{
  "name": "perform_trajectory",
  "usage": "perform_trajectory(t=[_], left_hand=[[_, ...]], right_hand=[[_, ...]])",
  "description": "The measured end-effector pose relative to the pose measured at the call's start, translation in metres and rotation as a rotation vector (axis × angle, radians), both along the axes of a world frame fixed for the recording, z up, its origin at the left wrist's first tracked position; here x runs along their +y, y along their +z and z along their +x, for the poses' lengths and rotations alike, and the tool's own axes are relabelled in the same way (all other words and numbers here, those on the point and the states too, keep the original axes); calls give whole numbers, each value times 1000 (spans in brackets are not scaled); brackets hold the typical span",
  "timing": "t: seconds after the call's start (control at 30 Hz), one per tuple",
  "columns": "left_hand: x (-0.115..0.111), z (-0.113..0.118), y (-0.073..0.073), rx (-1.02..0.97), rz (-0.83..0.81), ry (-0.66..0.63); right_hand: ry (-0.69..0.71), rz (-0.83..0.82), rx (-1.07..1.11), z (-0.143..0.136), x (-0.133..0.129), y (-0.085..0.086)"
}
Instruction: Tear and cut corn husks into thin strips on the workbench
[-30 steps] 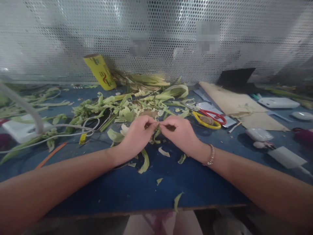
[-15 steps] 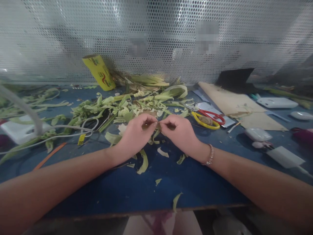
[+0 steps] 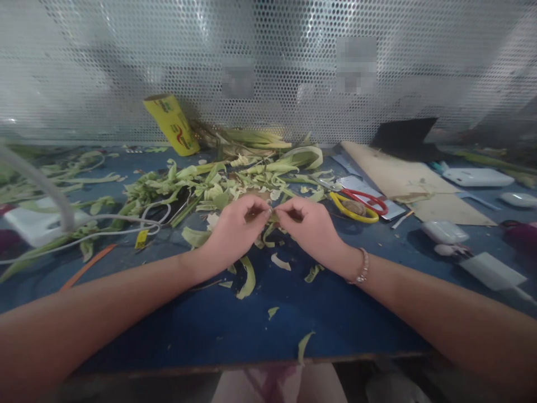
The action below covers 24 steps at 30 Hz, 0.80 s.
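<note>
My left hand (image 3: 240, 230) and my right hand (image 3: 309, 229) meet fingertip to fingertip above the blue table (image 3: 226, 330). Thumb and forefinger are pinched on each side. Whatever lies between the tips is tiny and mostly hidden by the fingers, so I cannot name it. Behind the hands spreads a heap of pale green leaves and plant scraps (image 3: 213, 182). Torn pieces lie close below the fingers, among them a curved green strip (image 3: 247, 278) and a pale sliver (image 3: 280, 262). A bracelet (image 3: 363, 266) circles my right wrist.
Scissors (image 3: 364, 202) with red and yellow handles lie right of the heap, beside brown cardboard (image 3: 394, 168). A yellow tube (image 3: 174, 126) leans at the back. White cable (image 3: 121, 218) loops on the left; a white charger (image 3: 490, 270) lies right. Perforated metal (image 3: 277, 50) closes the back.
Both hands keep their pinch at nearly the same spot, with only slight finger movement. The whole view has shifted a little; the scraps and tools lie as before.
</note>
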<state>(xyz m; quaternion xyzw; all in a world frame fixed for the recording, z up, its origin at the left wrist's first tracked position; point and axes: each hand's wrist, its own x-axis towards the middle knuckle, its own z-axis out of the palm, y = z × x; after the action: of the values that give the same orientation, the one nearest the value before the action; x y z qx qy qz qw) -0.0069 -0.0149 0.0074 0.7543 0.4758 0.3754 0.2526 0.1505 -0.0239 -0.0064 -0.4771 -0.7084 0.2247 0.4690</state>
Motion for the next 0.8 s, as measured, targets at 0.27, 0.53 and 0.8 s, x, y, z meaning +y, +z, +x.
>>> perform_trajectory(t=[0.27, 0.53, 0.8], left_hand=[[1, 0, -2, 49, 10, 8], [0, 2, 0, 82, 46, 41], [1, 2, -2, 117, 87, 70]], right_hand=[[10, 46, -2, 0, 1, -1], [40, 90, -52, 1, 1, -1], [57, 91, -66, 1, 1, -1]])
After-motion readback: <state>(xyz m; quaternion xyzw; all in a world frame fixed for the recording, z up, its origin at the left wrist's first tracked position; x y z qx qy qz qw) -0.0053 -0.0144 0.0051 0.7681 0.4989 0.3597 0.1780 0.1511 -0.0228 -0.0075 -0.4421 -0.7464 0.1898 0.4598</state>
